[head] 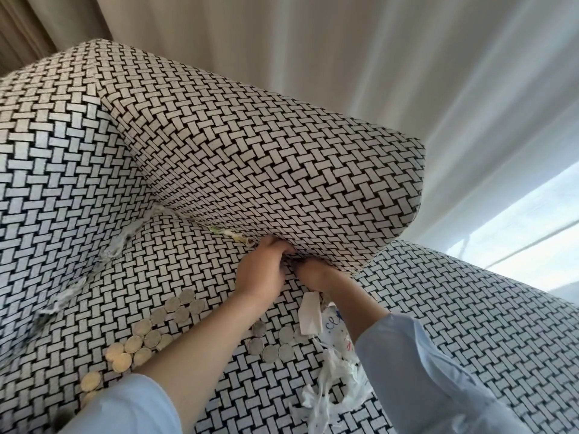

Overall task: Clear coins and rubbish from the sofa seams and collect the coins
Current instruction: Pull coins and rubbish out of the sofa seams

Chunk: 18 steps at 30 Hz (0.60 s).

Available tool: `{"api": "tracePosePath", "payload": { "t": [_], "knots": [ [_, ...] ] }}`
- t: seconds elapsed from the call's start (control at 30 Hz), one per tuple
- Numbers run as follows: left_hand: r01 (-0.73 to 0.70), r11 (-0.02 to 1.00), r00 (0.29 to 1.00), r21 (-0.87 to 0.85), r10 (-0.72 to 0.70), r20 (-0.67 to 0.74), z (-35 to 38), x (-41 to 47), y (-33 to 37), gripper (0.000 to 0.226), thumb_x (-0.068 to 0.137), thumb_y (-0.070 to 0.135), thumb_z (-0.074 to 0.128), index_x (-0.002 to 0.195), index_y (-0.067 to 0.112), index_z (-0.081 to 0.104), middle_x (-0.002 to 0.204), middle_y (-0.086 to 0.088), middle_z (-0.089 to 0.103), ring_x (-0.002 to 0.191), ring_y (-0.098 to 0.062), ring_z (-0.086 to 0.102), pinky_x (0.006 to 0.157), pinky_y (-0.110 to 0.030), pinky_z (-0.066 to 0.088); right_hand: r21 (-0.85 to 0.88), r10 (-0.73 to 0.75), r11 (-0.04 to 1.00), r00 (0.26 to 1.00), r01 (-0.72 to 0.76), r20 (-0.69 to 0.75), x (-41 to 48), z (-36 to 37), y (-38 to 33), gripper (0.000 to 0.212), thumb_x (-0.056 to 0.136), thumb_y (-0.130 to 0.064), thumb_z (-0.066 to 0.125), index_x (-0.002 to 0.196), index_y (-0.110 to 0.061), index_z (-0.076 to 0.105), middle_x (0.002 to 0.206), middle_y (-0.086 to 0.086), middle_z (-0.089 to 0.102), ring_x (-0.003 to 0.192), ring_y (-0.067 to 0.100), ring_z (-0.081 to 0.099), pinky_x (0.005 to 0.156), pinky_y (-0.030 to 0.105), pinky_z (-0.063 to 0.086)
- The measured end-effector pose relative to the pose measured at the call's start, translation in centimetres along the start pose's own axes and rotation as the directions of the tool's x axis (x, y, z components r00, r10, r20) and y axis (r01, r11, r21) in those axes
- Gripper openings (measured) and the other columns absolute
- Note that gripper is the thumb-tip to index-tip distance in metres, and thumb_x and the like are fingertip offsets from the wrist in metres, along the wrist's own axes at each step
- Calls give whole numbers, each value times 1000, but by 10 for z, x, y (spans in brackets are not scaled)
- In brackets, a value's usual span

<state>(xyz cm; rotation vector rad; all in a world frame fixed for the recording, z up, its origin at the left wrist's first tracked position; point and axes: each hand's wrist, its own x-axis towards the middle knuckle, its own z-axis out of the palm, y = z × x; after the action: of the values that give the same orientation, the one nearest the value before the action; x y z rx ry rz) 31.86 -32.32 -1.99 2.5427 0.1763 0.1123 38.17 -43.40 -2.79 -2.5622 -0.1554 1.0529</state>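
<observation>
Left hand (260,270) and right hand (315,272) side by side, fingertips buried in sofa seam (191,217), cannot tell either grip, roughly fourteen gold coins (143,327), six silver coins (271,353)

A tan curtain (28,29) hangs in heavy vertical folds at the upper left corner of the view; just beside it, to the right, a paler cream curtain (194,32) falls in broad pleats; further right a sheer white curtain (454,98) spreads across the upper right, daylight glowing through its folds; at the right edge, below the sheer's slanting border, a window (539,223) shows bright and washed-out; thin dark bars (466,244) cross it on a slant, too blurred to tell what they belong to
</observation>
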Motion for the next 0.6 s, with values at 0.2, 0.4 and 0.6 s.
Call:
{"api": "tracePosePath", "payload": {
  "t": [0.2,0.4,0.6],
  "knots": [
    [-37,987,999,158,43,-34,6,0,-15,35,90,16,56,123,24,62,121,3,61,107,-20,59,93,-32,46,102,20,995,987,-4,-158,3,16,14,38,97,-42,41,108,-16,66,105,10,68,101,30,64,78,34,48],
    [-62,976,998,207,54,44,11,1,-22,38,97,24,45,134,25,55,133,5,56,125,-16,47,109,-28,28,283,20,957,955,67,-296,-4,28,22,26,92,-41,52,83,-22,68,70,-3,65,65,19,55,56,24,36],
    [-37,977,992,209,10,127,13,5,-23,41,97,24,43,137,25,49,141,6,49,133,-16,36,112,-29,20,463,41,872,920,158,-390,-8,33,23,15,87,-39,62,96,-43,73,74,-16,72,64,11,63,62,28,50]
  ]
}}
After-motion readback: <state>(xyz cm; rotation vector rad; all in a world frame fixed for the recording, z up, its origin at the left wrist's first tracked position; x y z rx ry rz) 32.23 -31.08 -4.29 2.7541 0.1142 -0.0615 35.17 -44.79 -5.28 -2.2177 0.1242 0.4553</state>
